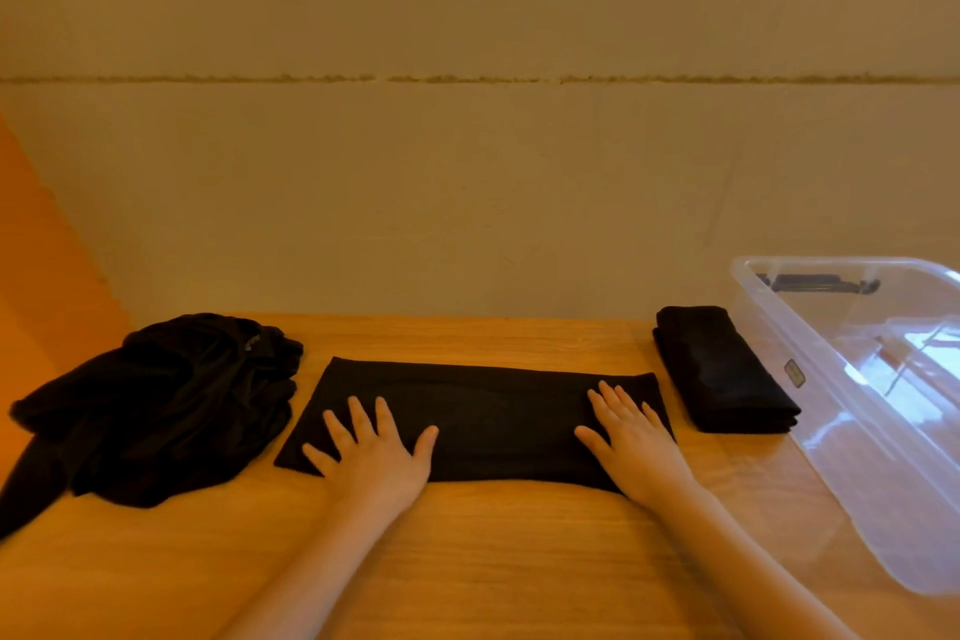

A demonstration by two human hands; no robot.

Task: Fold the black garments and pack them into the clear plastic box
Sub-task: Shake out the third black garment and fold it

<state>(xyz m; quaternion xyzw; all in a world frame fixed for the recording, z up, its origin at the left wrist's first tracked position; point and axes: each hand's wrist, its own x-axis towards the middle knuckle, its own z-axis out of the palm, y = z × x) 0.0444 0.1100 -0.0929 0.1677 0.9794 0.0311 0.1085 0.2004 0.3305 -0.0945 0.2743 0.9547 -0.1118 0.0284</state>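
A black garment (488,411) lies folded into a long flat strip across the middle of the wooden table (467,551). My left hand (376,452) rests flat on its left end, fingers spread. My right hand (631,439) presses flat on its right end, fingers apart. A finished folded black garment (722,369) sits to the right, beside the clear plastic box (810,379). The box stands at the right edge with nothing black inside that I can see. A crumpled heap of black garments (156,411) lies at the left.
A pale wall runs close behind the table's far edge. An orange surface (36,276) shows at the far left. A dark handle (821,283) shows on the far end of the box. Bare wood stretches in front of the strip.
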